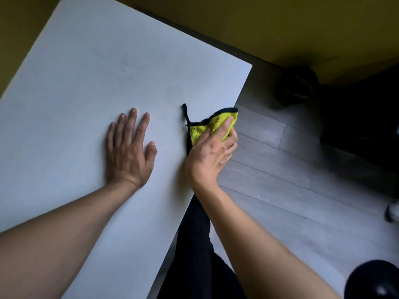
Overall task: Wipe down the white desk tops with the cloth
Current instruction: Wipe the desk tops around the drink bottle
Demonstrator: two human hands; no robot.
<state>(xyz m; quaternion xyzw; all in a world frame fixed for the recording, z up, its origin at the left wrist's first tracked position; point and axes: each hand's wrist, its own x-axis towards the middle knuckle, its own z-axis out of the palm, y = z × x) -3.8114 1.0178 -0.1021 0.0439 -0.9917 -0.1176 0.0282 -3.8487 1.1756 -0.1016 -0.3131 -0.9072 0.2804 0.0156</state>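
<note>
A white desk top (90,67) fills the left and middle of the head view. A yellow-green cloth (199,131) with black trim and a black loop lies at the desk's right edge, partly over it. My right hand (210,156) presses on the cloth, its fingers bent over the desk's edge around it. My left hand (129,152) rests flat on the desk, fingers straight and spread, a little left of the cloth.
Grey plank floor (291,190) lies right of the desk. A yellow wall (280,22) runs behind. A dark round object (296,85) sits on the floor near the wall. My dark trouser leg (194,244) stands beside the desk edge. A dark rounded thing (371,279) is at bottom right.
</note>
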